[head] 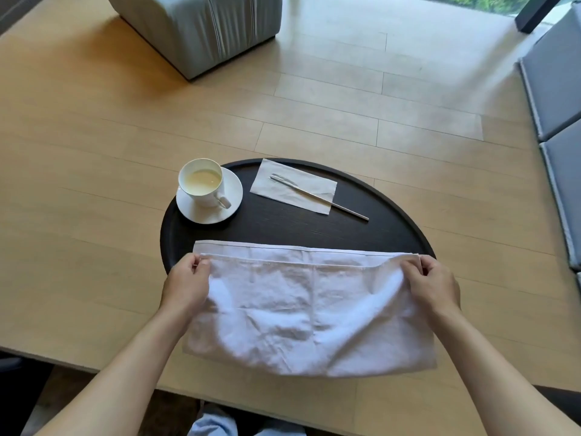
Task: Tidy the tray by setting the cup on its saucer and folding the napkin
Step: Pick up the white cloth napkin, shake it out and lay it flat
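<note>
White cloth fills the near half of a round dark wooden tray (283,228) resting on a pale wood table (94,152), as a person folds a wrinkled white fabric napkin (308,313) over on itself. The left hand (185,284) pinches the napkin's upper layer at its left corner, thumb and fingers closed tight on the hem; the right hand (435,283) grips the matching right corner the same way, fingers curled shut around the fabric. The raised edge sits just short of the napkin's far hem, which lies flat on the tray, while the near fold hangs past the tray's near rim. Toward the tray's far left, a white china cup (202,182) holding a pale creamy liquid stands upright on its white round saucer (220,212), handle turned toward the napkin. At the tray's far side, to the right of the cup, a slim silver utensil (317,196) lies diagonally across a small grey paper napkin (292,180), its handle reaching onto the bare tray.
</note>
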